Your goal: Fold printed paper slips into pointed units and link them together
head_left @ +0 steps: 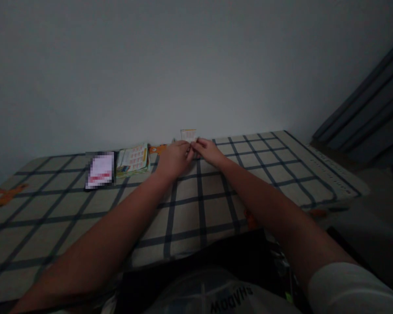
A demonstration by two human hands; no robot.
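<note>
— While both forearms stretch out over the checked sheet (190, 209), what sits closest to the camera?

— A dark cloth (196, 257) lies across the person's lap, with a pale garment bearing some lettering below it. The right arm ends in a white sleeve (347, 288). Past that comes open sheet, crossed by dark grid lines.

— And the hands themselves?

— The left hand (175, 158) and the right hand (210, 151) meet far out, close to the wall (196, 65), with their fingertips touching or very nearly so. Each grip is pressed together around a small pale card (188, 134).

— Which fingers pinch it?

— That cannot be told, because the light is dim and the knuckles cover the lower edge. Both grips look closed on it from either side.

— Which way does the card lie from them?

— It lies straight ahead, on the far side of the fingertips and between the two hands. It stands up above the knuckles, upright or leaning at the wall. Its long axis runs left to right, along the wall. The left hand's fingertips sit a touch nearer beneath it, while the right hand comes in from the side.

— What else is out there?

— Left of the left hand, an orange shape (159, 149) shows on the sheet. A colourful booklet (133, 159) lies flat just beyond it, and a blurred-out square (100, 169) sits just beside the booklet. A dark curtain (363, 122) hangs at the far right.
</note>
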